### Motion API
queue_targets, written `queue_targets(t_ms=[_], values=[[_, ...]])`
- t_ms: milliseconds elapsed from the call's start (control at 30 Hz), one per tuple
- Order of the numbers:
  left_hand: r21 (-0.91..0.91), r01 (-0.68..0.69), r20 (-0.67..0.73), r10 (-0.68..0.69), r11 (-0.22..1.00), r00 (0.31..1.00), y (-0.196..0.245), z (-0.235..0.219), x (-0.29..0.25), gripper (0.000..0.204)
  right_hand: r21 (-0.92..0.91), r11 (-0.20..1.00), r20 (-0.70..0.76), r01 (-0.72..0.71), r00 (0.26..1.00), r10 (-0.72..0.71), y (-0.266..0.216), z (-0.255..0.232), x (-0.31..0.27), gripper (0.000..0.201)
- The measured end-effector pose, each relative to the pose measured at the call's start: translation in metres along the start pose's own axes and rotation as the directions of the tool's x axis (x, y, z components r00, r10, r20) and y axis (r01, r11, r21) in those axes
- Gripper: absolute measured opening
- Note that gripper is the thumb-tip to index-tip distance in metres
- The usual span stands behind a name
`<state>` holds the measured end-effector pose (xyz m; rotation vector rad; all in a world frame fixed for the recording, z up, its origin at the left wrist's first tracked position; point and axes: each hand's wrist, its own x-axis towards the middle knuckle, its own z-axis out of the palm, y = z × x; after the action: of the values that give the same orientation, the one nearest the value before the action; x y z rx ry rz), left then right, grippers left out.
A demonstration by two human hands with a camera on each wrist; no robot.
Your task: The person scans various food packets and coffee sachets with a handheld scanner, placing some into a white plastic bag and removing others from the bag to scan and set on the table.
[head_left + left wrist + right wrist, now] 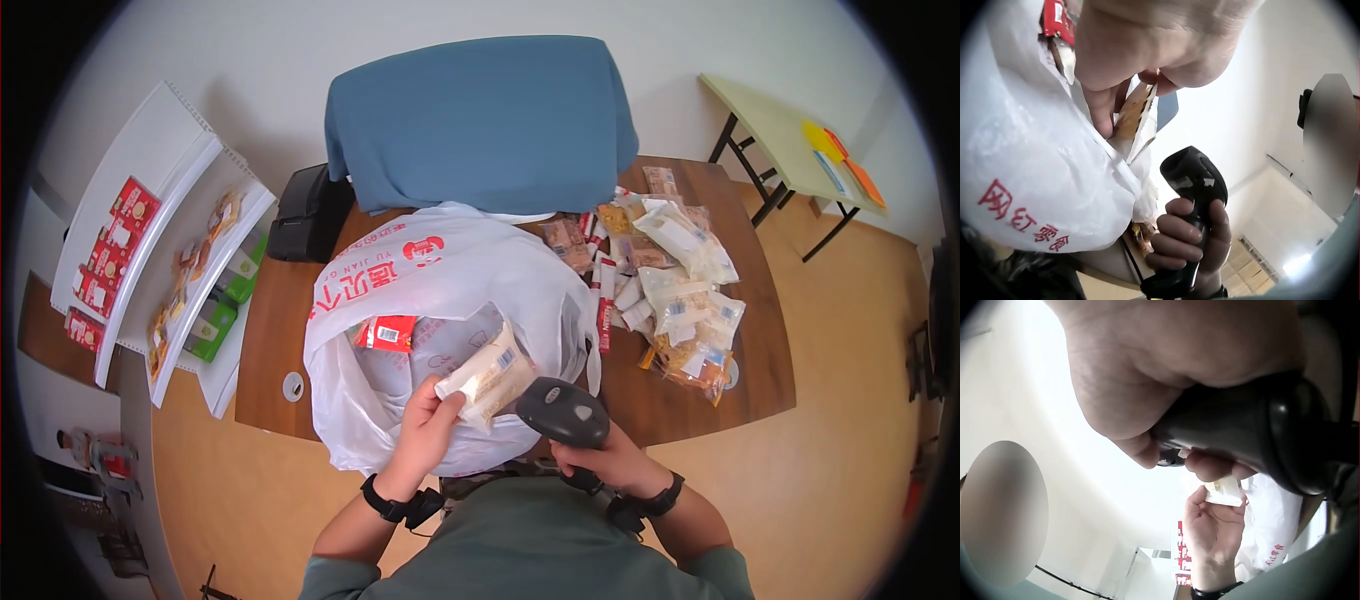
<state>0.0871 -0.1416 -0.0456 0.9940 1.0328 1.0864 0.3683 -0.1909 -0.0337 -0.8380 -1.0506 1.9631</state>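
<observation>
My left hand (424, 432) pinches one end of a pale snack packet (490, 375) that has a barcode on its upper face. The packet is over the mouth of a large white plastic bag (345, 400) with red print. My right hand (615, 462) grips the handle of a black barcode scanner (563, 412), whose head is beside the packet's right end. In the left wrist view, the fingers of the right hand (1179, 237) wrap round the scanner's handle. Inside the bag lies a red packet (386, 333) with a barcode.
A pile of snack packets (690, 300) covers the right part of the brown table (740, 200). A blue cloth (480, 120) drapes a boxy shape at the back, beside a black device (308, 215). White shelves (190, 150) with snacks stand left; a side table (780, 120) stands far right.
</observation>
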Motion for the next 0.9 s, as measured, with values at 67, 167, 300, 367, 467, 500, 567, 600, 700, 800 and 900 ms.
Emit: queue_targets(t_ms=[67,167,300,367,467,500,567,600,700,800,900], values=[[0.093,-0.023,0.056,0.018,0.995,0.998,0.011,0.008,-0.007,0.006,0.034,0.998,0.048,0.054,0.997,-0.056,-0.002,0.001,0.002,0.014],[0.2,-0.098,0.067,0.086,0.975,0.994,0.016,0.015,-0.013,0.004,0.105,0.981,0.047,0.162,0.985,-0.168,-0.006,0.002,-0.002,0.021],[0.022,-0.1,-0.12,0.102,0.995,0.988,0.021,0.016,-0.014,0.012,0.173,0.953,0.057,0.248,0.964,-0.261,0.004,-0.009,-0.013,0.032],[-0.178,-0.144,-0.2,0.107,0.973,0.974,0.031,0.014,-0.01,0.027,0.223,0.928,0.008,0.3,0.951,-0.309,0.009,-0.016,-0.018,0.042],[-0.301,-0.081,-0.144,0.038,0.95,0.989,0.075,0.049,0.002,0.034,0.296,0.895,-0.019,0.333,0.939,-0.343,0.022,-0.024,-0.024,0.051],[-0.336,-0.08,-0.154,0.029,0.938,0.988,0.074,0.058,0.014,0.038,0.286,0.899,-0.015,0.331,0.94,-0.342,0.022,-0.025,-0.026,0.051],[-0.411,-0.073,-0.093,0.037,0.909,0.995,0.076,0.08,0.039,0.038,0.336,0.868,-0.065,0.366,0.928,-0.366,0.021,-0.023,-0.027,0.052],[-0.474,-0.054,-0.03,0.045,0.879,0.999,0.077,0.09,0.05,0.037,0.325,0.873,-0.06,0.363,0.929,-0.364,0.021,-0.022,-0.028,0.052],[-0.417,0.148,0.237,-0.051,0.897,0.97,0.066,0.109,0.085,0.03,0.318,0.865,-0.063,0.389,0.918,-0.391,0.015,-0.02,-0.031,0.052],[-0.19,0.275,0.251,-0.224,0.943,0.942,0.054,0.12,0.084,0.03,0.272,0.895,-0.109,0.354,0.935,-0.337,0.007,-0.015,-0.038,0.043],[0.05,0.102,0.409,-0.114,0.994,0.905,0.042,0.097,0.065,0.019,0.252,0.905,-0.126,0.342,0.939,-0.319,0.01,-0.017,-0.044,0.043]])
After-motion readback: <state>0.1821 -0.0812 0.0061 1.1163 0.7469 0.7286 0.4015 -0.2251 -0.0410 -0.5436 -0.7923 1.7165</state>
